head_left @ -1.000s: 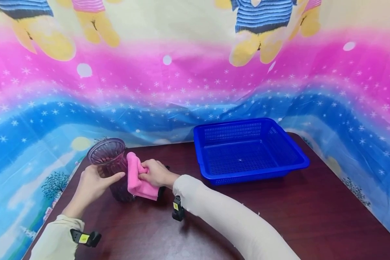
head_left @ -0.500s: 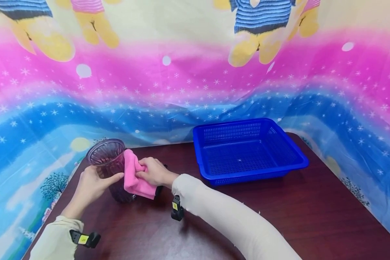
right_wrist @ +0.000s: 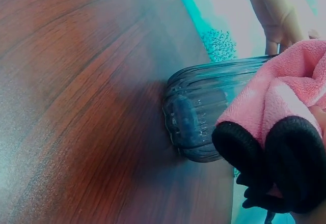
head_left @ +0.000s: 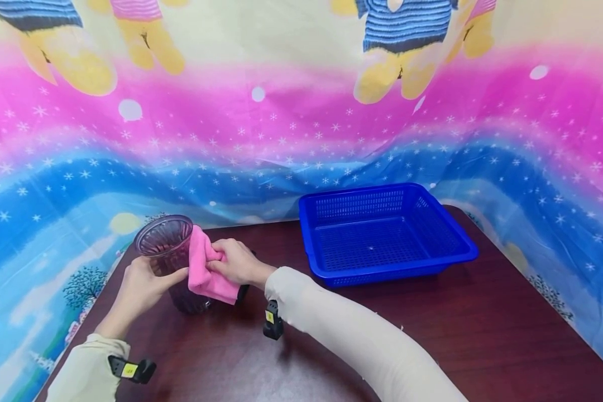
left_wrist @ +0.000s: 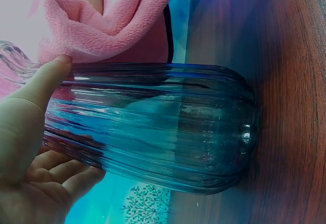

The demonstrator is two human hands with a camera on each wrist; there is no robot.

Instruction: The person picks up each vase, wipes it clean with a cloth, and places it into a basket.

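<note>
A ribbed, see-through purple glass vase (head_left: pixel 167 237) with a flared rim stands on the table's left side. My left hand (head_left: pixel 143 287) grips it below the rim, thumb on the near side and fingers around the back; the left wrist view shows the vase's ribbed body (left_wrist: pixel 168 127) down to its base. My right hand (head_left: pixel 237 261) holds a bunched pink cloth (head_left: pixel 206 279) against the vase's right side, just under the rim. In the right wrist view the cloth (right_wrist: pixel 285 91) shows a black edging and covers most of my right fingers.
A blue plastic basket (head_left: pixel 311 234) with perforated sides sits at the back right of the dark red-brown wooden table (head_left: pixel 281 368). A printed cloth backdrop (head_left: pixel 261 128) hangs right behind the table's far edge and along both sides.
My right hand and the pink cloth have shifted slightly left and up along the vase, closer to its rim. The left hand and the vase have stayed in place.
</note>
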